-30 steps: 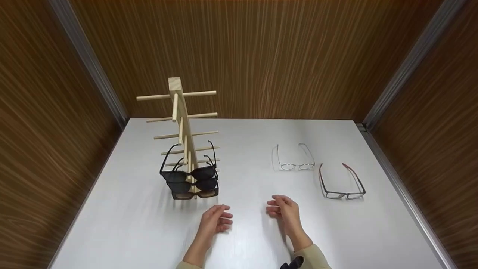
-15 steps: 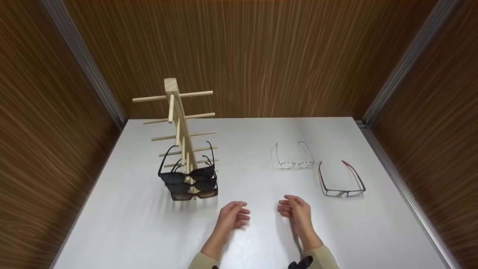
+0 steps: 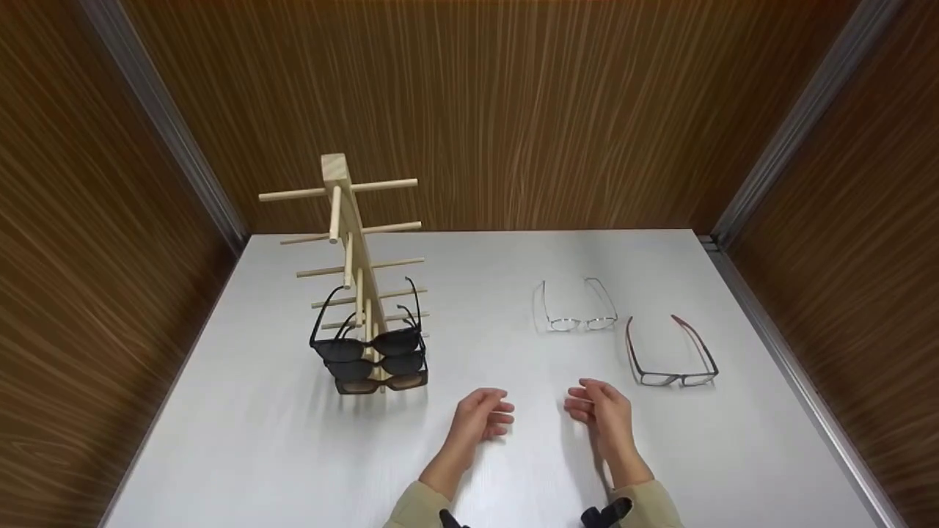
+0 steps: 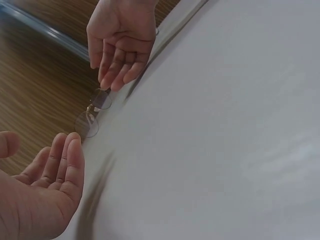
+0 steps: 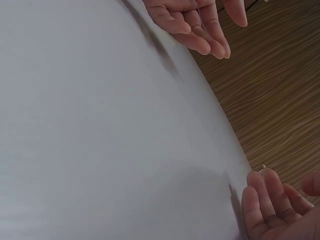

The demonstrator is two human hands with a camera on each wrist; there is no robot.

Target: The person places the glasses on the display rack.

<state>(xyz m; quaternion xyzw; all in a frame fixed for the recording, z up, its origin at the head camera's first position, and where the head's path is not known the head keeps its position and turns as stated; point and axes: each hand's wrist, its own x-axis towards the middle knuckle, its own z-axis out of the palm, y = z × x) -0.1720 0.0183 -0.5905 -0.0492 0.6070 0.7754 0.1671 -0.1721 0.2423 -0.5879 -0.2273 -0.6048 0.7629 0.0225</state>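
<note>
My left hand point(image 3: 477, 424) hovers over the near middle of the white table, fingers loosely bent with nothing in them. To its right, the right hand point(image 3: 607, 418) hangs in the same relaxed way, also empty. Thin-framed glasses point(image 3: 582, 323) stand beyond the hands with their arms pointing back. Dark-framed glasses with reddish arms point(image 3: 676, 378) sit nearest the right hand, behind and right of it. In the left wrist view the left hand point(image 4: 45, 195) and right hand point(image 4: 122, 45) are apart, with round lenses point(image 4: 87, 124) between them.
A wooden rack point(image 3: 352, 213) with pegs stands on the left. Its lower pegs carry black sunglasses point(image 3: 341, 350), another dark pair point(image 3: 348, 369) and a brown-lensed pair point(image 3: 357, 386). Wood-grain panels point(image 3: 469, 110) enclose the back and sides of the table point(image 3: 257, 455).
Both hands have shifted to the right, the left hand farther, so the gap between them is narrower. The view has turned slightly; the glasses and rack have not been moved.
</note>
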